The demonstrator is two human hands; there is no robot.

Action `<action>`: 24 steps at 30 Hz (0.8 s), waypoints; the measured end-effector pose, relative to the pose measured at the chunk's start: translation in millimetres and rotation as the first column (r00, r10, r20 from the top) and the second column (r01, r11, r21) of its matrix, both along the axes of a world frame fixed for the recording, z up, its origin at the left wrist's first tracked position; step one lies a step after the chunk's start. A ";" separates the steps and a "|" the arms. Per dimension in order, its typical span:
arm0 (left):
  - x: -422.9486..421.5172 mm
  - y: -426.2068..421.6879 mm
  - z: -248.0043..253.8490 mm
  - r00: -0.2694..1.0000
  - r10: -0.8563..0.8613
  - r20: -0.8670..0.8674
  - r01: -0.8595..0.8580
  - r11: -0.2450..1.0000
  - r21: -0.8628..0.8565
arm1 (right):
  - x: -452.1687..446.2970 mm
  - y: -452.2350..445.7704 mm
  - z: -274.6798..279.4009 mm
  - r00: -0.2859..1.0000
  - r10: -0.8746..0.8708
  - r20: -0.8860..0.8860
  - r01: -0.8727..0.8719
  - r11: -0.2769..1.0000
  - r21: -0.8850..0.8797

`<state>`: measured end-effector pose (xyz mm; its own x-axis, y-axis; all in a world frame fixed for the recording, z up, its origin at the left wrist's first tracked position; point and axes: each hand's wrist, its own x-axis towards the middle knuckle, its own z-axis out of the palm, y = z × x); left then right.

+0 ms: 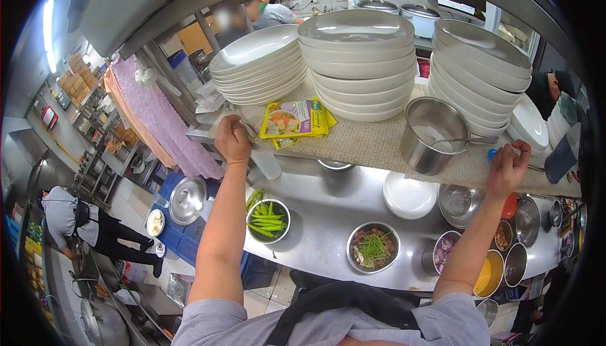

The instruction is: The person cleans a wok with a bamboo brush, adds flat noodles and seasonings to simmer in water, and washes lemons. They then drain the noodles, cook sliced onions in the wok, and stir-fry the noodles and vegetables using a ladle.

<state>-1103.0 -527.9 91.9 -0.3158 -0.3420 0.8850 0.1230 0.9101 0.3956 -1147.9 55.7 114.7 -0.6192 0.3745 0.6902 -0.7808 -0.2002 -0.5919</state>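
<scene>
Ahead, left hand (233,139) and right hand (510,168) curled near shelf (366,143), grip unclear, packets (293,119), stacked dishes (360,81), pot (424,152) between.

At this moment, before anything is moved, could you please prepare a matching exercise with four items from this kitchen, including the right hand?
Column one
1. Seasoning packets
2. Metal pot
3. Green pods
4. Right hand

Column two
A. nearest to a small blue item
B. piled in a round bowl on the steel counter
C. mostly yellow, lying flat on the shelf
D. upright, with a utensil handle across its rim

Right pairs: 1-C, 2-D, 3-B, 4-A.
</scene>
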 end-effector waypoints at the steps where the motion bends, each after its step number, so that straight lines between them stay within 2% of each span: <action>1: -0.3 -0.6 -0.3 1.000 -0.002 0.000 0.002 1.000 -0.001 | 0.5 -0.4 0.4 1.000 -0.002 0.000 0.002 1.000 -0.001; 6: -1.8 -2.8 -1.5 0.999 -0.013 -0.046 0.010 0.997 -0.076 | -0.2 -0.7 -0.4 1.000 -0.001 0.002 0.001 1.000 -0.016; 24: -0.7 -2.1 -2.3 1.000 0.002 -0.019 -0.003 0.999 -0.040 | -0.5 3.8 -1.5 0.999 0.037 -0.015 -0.037 0.999 -0.015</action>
<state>-1103.8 -530.1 89.6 -0.2977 -0.3069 0.9040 0.1276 0.9256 0.3563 -1148.3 59.5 113.2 -0.6231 0.3616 0.6936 -0.7809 -0.2380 -0.5775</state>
